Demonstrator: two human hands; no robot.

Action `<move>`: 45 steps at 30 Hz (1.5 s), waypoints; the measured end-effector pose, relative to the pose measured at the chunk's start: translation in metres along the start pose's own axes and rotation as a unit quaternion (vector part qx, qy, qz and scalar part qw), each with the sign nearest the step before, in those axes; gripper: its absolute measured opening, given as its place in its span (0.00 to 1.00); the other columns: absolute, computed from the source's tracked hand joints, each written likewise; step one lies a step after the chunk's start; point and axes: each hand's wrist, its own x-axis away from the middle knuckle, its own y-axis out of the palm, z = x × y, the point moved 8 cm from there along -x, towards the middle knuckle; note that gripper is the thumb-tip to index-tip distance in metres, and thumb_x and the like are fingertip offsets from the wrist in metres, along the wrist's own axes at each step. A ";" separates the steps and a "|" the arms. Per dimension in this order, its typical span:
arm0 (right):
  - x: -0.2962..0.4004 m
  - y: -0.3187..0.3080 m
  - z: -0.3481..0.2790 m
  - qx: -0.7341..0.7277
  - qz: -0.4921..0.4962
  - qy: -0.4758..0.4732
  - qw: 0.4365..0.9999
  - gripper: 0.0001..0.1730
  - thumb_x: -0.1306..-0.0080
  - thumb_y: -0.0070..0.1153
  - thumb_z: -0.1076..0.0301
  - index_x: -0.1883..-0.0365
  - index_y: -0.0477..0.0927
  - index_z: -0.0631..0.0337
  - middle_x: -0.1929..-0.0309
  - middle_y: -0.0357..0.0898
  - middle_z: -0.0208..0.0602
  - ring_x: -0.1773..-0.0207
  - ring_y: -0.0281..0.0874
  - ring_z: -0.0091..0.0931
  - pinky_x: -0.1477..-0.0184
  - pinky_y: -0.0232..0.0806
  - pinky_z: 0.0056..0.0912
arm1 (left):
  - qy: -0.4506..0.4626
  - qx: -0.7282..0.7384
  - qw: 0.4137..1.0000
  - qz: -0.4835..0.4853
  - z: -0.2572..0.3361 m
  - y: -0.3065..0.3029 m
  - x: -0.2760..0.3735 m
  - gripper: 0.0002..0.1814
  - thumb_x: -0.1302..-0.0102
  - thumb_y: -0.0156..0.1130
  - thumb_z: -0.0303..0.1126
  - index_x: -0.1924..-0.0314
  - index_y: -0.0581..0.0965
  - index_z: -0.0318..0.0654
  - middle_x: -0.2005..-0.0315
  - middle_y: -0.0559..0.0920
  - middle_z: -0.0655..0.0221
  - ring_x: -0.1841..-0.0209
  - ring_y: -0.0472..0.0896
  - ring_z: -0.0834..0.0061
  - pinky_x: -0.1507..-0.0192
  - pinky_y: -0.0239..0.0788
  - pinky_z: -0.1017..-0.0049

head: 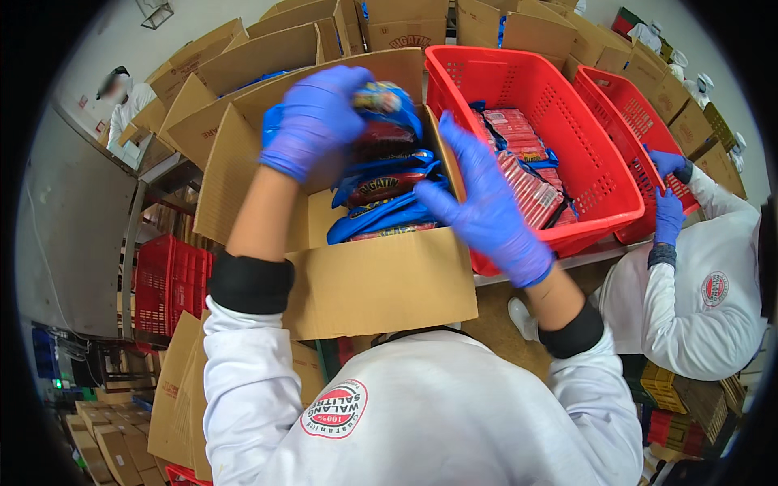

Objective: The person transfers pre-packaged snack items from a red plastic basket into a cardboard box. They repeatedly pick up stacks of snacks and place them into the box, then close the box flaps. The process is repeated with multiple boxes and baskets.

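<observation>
My left hand (322, 118), in a blue glove, grips a blue and red plastic pack (389, 106) over the back of an open cardboard box (380, 279). That pack is blurred. Inside the box, several packs of red sausages (383, 185) stand in a row along the right side, leaning on one another. My right hand (489, 203), also gloved in blue, holds nothing. Its thumb and fingers are spread above the box's right wall, with the thumb close to the packs. Whether it touches them I cannot tell.
A red perforated crate (598, 176) with several sausage packs (523, 158) stands right of the box. Beyond it, a co-worker's gloved hands (668, 212) hold another red crate (638, 115). More open cartons (407, 27) line the back. Stacked red crates (170, 285) stand at left.
</observation>
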 end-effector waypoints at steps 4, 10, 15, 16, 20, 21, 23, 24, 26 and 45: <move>0.055 0.040 0.042 0.092 -0.037 0.113 0.989 0.48 0.41 0.69 0.58 0.27 0.61 0.66 0.33 0.67 0.55 0.32 0.65 0.49 0.28 0.56 0.48 | -0.010 -0.038 0.992 -0.120 0.067 0.006 -0.026 0.17 0.48 0.69 0.36 0.57 0.82 0.44 0.60 0.84 0.58 0.54 0.83 0.53 0.52 0.75 0.59; 0.064 0.047 0.053 -0.036 0.020 0.139 0.989 0.49 0.41 0.68 0.67 0.25 0.56 0.64 0.29 0.62 0.54 0.29 0.62 0.48 0.26 0.55 0.46 | -0.038 -0.011 0.981 -0.191 0.036 0.076 -0.036 0.29 0.44 0.66 0.57 0.50 0.82 0.45 0.52 0.84 0.58 0.47 0.81 0.56 0.45 0.73 0.58; 0.061 0.051 0.053 -0.146 0.037 0.170 0.974 0.54 0.42 0.68 0.74 0.22 0.50 0.63 0.25 0.56 0.51 0.26 0.59 0.44 0.25 0.53 0.42 | 0.016 -0.021 0.984 -0.175 0.010 0.184 0.024 0.52 0.37 0.48 0.75 0.25 0.62 0.43 0.25 0.60 0.58 0.21 0.50 0.60 0.26 0.39 0.41; 0.064 0.052 0.055 -0.129 0.041 0.171 0.976 0.54 0.42 0.68 0.74 0.22 0.50 0.64 0.25 0.55 0.51 0.25 0.58 0.44 0.24 0.52 0.42 | 0.017 0.019 0.985 -0.170 0.005 0.186 0.023 0.47 0.34 0.48 0.71 0.26 0.64 0.43 0.27 0.63 0.57 0.22 0.53 0.60 0.26 0.42 0.44; 0.071 0.053 0.072 -0.111 0.031 0.199 0.973 0.53 0.39 0.65 0.73 0.22 0.48 0.66 0.22 0.51 0.52 0.21 0.53 0.43 0.23 0.48 0.41 | -0.072 0.278 0.958 0.025 -0.053 0.142 0.021 0.18 0.23 0.50 0.37 0.41 0.78 0.37 0.46 0.82 0.56 0.40 0.77 0.58 0.34 0.65 0.66; 0.074 0.059 0.075 -0.143 0.032 0.220 0.964 0.52 0.39 0.64 0.73 0.22 0.48 0.67 0.22 0.51 0.52 0.21 0.52 0.43 0.22 0.48 0.41 | -0.097 0.124 0.981 0.110 -0.082 0.118 0.041 0.18 0.25 0.53 0.39 0.43 0.77 0.35 0.48 0.82 0.53 0.45 0.80 0.58 0.39 0.69 0.62; 0.083 0.058 0.088 -0.189 0.048 0.261 0.945 0.48 0.37 0.61 0.74 0.22 0.48 0.68 0.22 0.51 0.53 0.20 0.50 0.44 0.22 0.46 0.41 | -0.390 0.651 0.647 -0.078 -0.056 0.164 0.079 0.32 0.29 0.48 0.59 0.39 0.75 0.40 0.44 0.81 0.54 0.43 0.81 0.57 0.40 0.72 0.58; 0.085 0.058 0.090 -0.197 0.044 0.258 0.945 0.48 0.36 0.60 0.74 0.22 0.49 0.68 0.22 0.51 0.53 0.20 0.50 0.44 0.22 0.46 0.42 | -0.559 0.697 0.443 -0.073 -0.036 0.168 0.114 0.39 0.30 0.46 0.68 0.37 0.74 0.42 0.42 0.80 0.55 0.43 0.81 0.56 0.40 0.74 0.56; 0.080 0.066 0.083 -0.223 0.023 0.238 0.945 0.46 0.36 0.58 0.75 0.22 0.49 0.69 0.22 0.51 0.55 0.20 0.49 0.45 0.22 0.45 0.43 | -0.511 0.743 0.391 -0.184 -0.008 0.192 0.149 0.48 0.36 0.48 0.76 0.31 0.71 0.44 0.37 0.77 0.56 0.40 0.79 0.53 0.36 0.71 0.52; 0.051 -0.056 0.364 -0.389 -0.084 0.680 0.615 0.29 0.26 0.51 0.48 0.33 0.70 0.54 0.41 0.77 0.36 0.40 0.74 0.33 0.34 0.68 0.47 | -0.391 0.092 0.916 0.003 -0.049 0.028 0.216 0.16 0.28 0.62 0.35 0.46 0.82 0.34 0.51 0.85 0.58 0.48 0.82 0.67 0.43 0.71 0.69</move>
